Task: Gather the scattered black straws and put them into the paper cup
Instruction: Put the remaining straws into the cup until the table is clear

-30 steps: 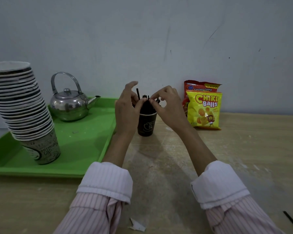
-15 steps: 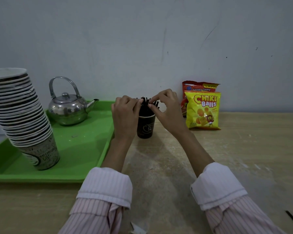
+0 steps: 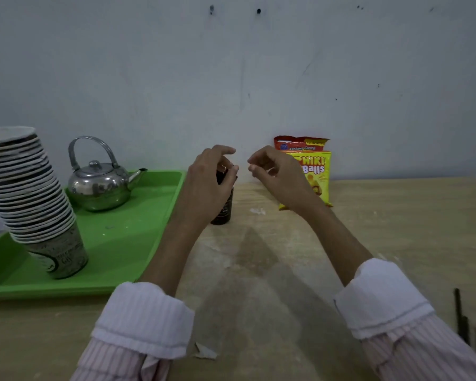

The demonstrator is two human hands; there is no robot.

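Both hands have come up off the cup [image 3: 223,213] since half a second ago. The right hand [image 3: 275,174] has drifted rightward, apart from the left hand [image 3: 209,185]

- Left: hangs in front of the cup and hides its mouth; fingers loosely curled, nothing visibly held; can't tell if it touches the cup
- Right: fingers loosely curled, thumb close to forefinger, empty
- Cup: upright on the table [image 3: 259,284], just beside the tray [image 3: 160,215]
- Loose straws [image 3: 459,312]: I count three, flat at the near right edge, well apart from both hands, just right of the right sleeve [image 3: 382,295]
- Their long axes run roughly away from me, near parallel

My read: the right hand is nearer. I'd draw it back and to the right, then pinch across the shafts
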